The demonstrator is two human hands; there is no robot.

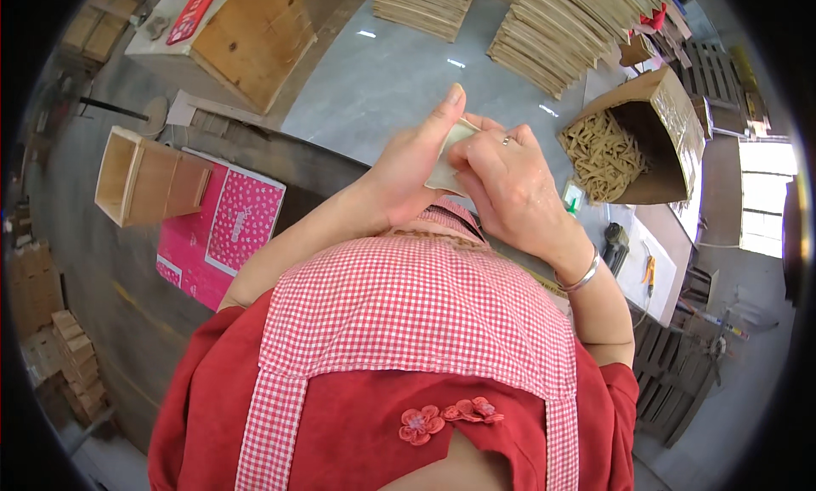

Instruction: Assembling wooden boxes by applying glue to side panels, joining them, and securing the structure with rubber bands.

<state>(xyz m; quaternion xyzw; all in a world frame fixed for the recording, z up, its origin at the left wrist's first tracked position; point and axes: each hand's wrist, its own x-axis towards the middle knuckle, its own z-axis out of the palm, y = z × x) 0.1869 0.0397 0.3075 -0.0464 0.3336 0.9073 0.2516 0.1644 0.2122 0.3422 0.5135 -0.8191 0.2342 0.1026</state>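
1. Grasping with the left hand: cradling a pale flat piece, with an upstretched thumb and with fingers largely hidden behind.
2. Gripping too with the right hand, by the look of it: bent over the near face with curled fingers; impossible to tell where each fingertip presses.
3. Careful here! Liable to twist or slip free if pinched unevenly between two different holds. Liable to fall toward the checked apron, or past the near edge of the grey table, if loosened on both sides at once. Possibly prone to bending, too, if squeezed hard.
4. Placed right between the two hands: against the inner side of the left, under the fingers of the right, held up in front of the chest.
5. Out to the right now: an open cardboard box with a heap of small tan strips, then, nearer the body, an orange-handled tool.
6. Farther across: a smaller stack of thin boards and a larger stack. Off left: a wooden box beside a pink patterned panel.
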